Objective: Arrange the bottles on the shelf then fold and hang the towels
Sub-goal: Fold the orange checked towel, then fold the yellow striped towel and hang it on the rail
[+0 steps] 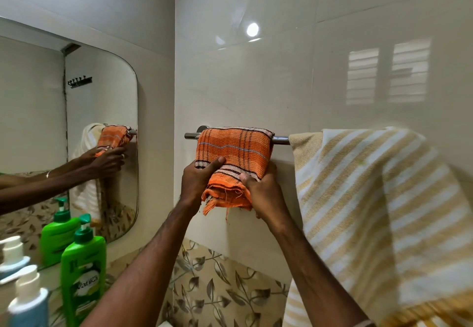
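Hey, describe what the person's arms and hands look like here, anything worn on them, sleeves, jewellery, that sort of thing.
Both forearms are bare, with no sleeves in view up to the frame's lower edge. The left hand and right hand wear no gloves. At the bottom edge a thin pale band sits on the right arm, probably a bangle; the mirror also shows a thin bangle on one wrist and what looks like a ring on one finger.

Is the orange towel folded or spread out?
Folded: the orange towel hangs over the rail in a narrow bundle, layered edges bunched at its bottom.
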Tool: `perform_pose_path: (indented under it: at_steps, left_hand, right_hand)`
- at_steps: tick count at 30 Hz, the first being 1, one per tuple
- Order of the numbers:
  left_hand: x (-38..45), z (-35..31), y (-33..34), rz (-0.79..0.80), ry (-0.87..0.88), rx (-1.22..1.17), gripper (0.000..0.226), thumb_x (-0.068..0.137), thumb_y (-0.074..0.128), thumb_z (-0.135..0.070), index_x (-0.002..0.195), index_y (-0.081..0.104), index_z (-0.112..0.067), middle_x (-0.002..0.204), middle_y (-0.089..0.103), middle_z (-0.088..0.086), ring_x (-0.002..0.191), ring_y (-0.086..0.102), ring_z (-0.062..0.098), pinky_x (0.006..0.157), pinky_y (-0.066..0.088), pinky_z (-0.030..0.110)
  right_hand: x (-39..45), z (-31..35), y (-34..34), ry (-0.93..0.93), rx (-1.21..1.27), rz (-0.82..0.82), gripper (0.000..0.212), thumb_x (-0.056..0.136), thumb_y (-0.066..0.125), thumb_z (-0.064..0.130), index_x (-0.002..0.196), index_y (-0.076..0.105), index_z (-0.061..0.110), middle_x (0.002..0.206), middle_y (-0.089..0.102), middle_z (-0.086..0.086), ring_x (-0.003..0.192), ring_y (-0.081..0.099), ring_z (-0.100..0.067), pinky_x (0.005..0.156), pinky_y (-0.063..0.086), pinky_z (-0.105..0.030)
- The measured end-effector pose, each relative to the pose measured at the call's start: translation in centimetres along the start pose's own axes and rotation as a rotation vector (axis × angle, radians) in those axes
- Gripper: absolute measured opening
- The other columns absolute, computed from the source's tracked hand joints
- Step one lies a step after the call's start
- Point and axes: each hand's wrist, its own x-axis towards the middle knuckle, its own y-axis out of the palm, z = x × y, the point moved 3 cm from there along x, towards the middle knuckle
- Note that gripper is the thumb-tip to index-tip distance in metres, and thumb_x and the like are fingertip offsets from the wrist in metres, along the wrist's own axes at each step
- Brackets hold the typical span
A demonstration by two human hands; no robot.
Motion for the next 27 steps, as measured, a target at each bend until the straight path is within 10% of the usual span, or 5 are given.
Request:
perform_pose_path:
  at_steps: [8, 12, 15, 21, 27]
  left_hand:
    - [-1.8, -0.5, -0.9, -0.183, -0.007, 0.343, 0.066, 0.069, 0.07, -0.077, 0.11, 0.065, -0.024, 0.095, 0.078, 0.002, 0.081, 0.075, 0.025, 0.073, 0.063, 0.048]
    - [-3.5, -3.6, 0.5, -0.457, 0.207, 0.68, 0.08, 0.079, 0.078, -0.047, 0.143, 0.042, -0.018, 0.138, 0.058, 0.015, 0.125, 0.055, 0.037, 0.1, 0.046, 0.06]
    - [-6.6, -7.1, 3.5, -0.543, 0.478, 0.727, 0.053, 0.084, 0.07, -0.023, 0.134, 0.052, -0.019, 0.136, 0.06, 0.008, 0.126, 0.051, 0.033, 0.099, 0.04, 0.056]
    - [-13.6, -11.6, 11.2, -0.403, 0.84, 0.742, 0.016, 0.086, 0.068, -0.018, 0.102, 0.067, -0.014, 0.099, 0.071, 0.005, 0.097, 0.06, 0.026, 0.083, 0.044, 0.039]
    - [-18.0, -10.5, 14.7, -0.16, 0.523, 0.53, 0.036, 0.088, 0.074, -0.032, 0.118, 0.063, -0.016, 0.104, 0.071, -0.003, 0.086, 0.069, 0.011, 0.071, 0.059, 0.035]
  right_hand:
    - [-6.4, 3.7, -4.7, -0.383, -0.552, 0.008, 0.055, 0.096, 0.064, 0.033, 0.147, 0.043, 0.03, 0.134, 0.06, -0.002, 0.115, 0.064, -0.019, 0.095, 0.058, -0.038]
    - [-7.5, 8.7, -10.3, -0.735, -0.622, -0.278, 0.03, 0.085, 0.072, 0.017, 0.113, 0.069, 0.025, 0.106, 0.072, -0.002, 0.097, 0.068, -0.025, 0.084, 0.053, -0.039]
    - [-5.5, 9.9, -14.9, -0.6, -0.895, -0.439, 0.038, 0.082, 0.073, 0.03, 0.119, 0.067, 0.033, 0.126, 0.067, -0.002, 0.123, 0.057, -0.027, 0.098, 0.032, -0.044]
    - [-3.4, 7.5, -20.5, -0.341, -0.96, -0.26, 0.041, 0.096, 0.06, 0.05, 0.135, 0.061, 0.037, 0.136, 0.06, -0.002, 0.13, 0.046, -0.031, 0.101, 0.039, -0.045]
    - [-3.9, 7.2, -21.9, -0.535, -0.788, -0.292, 0.031, 0.096, 0.061, 0.015, 0.119, 0.075, 0.033, 0.111, 0.074, 0.0, 0.111, 0.055, -0.032, 0.086, 0.046, -0.037]
